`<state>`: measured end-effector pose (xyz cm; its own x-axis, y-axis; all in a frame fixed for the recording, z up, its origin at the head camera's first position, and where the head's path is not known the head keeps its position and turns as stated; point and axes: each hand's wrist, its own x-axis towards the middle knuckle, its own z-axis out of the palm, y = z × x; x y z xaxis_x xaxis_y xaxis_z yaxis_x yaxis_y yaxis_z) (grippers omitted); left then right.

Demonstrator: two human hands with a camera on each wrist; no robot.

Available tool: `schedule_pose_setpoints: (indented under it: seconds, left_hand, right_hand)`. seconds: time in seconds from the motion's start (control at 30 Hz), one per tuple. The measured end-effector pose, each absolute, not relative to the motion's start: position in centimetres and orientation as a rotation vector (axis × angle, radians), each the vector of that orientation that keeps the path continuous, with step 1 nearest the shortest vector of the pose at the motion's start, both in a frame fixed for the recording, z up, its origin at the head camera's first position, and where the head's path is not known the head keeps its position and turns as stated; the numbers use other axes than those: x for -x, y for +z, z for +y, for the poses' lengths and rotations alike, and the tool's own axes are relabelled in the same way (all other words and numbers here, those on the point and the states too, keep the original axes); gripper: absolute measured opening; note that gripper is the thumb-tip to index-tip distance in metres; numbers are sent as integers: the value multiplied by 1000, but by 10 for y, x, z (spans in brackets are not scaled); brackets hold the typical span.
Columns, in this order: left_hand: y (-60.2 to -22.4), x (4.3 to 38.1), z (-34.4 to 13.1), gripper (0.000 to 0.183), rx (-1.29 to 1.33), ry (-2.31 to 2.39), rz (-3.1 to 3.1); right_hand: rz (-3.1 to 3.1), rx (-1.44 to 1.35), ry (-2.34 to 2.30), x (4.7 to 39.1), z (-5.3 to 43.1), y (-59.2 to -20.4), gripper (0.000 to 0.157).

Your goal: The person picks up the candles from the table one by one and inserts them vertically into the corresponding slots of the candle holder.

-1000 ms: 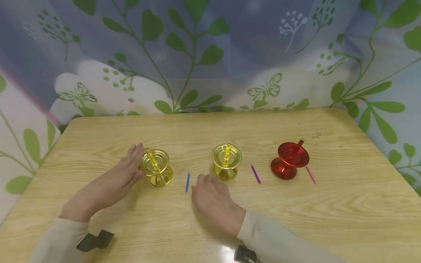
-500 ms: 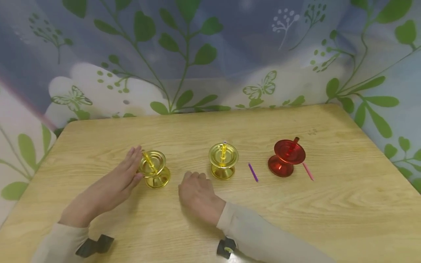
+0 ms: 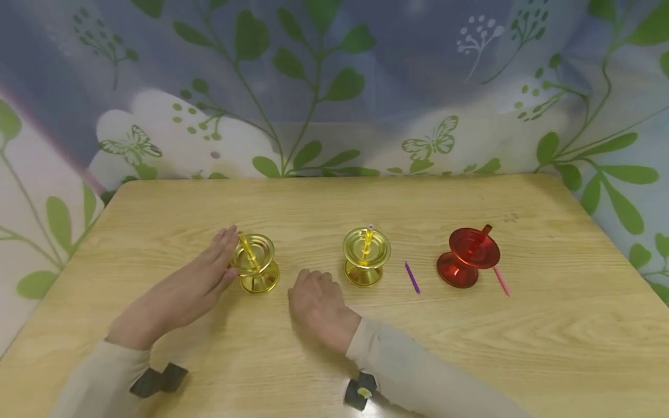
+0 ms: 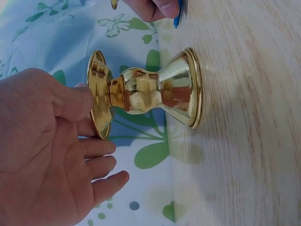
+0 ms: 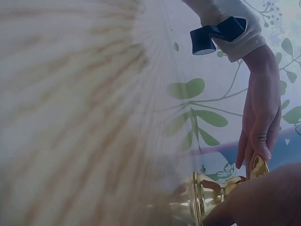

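Note:
My left hand (image 3: 193, 287) holds the left rim of a gold candle holder (image 3: 259, 281), thumb and fingers at its dish. In the left wrist view this candle holder (image 4: 141, 89) has a flared foot on the table, and my left thumb (image 4: 77, 101) is right at the rim. A slanted gold post (image 3: 247, 249) rises from the dish. To the right, my right hand (image 3: 319, 307) is low over the table with curled fingers. In the left wrist view it pinches a thin blue candle (image 4: 178, 16), hidden under the hand in the head view.
A second gold candle holder (image 3: 366, 273) stands right of my right hand. Farther right are a thin purple candle (image 3: 412, 277), a red candle holder (image 3: 460, 270) and a thin pink candle (image 3: 502, 281). A leaf-patterned cloth (image 3: 334, 145) hangs behind the wooden table (image 3: 324, 203).
My right hand has moved left over the blue candle, which lay bare on the table one second ago, and now grips it. The left hand stays at the gold candle holder.

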<state>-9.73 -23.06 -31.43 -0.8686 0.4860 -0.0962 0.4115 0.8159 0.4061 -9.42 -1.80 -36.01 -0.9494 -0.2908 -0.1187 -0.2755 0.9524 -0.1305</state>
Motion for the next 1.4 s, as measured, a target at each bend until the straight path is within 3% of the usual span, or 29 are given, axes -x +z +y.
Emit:
schedule_pose_setpoints:
  seconds: [0.2,0.53,1.4]
  left_hand:
    - [-313,95,-230,64,-686,548,2807]
    - [-314,94,-231,64,-702,545,2817]
    - [-318,96,-228,63,-737,551,2849]
  right_hand:
    - [2966,395,-136,97,-22,-358,32]
    - [3014,455,23,100,-20,-362,12]
    - [3054,516,-92,107,-14,-352,26]
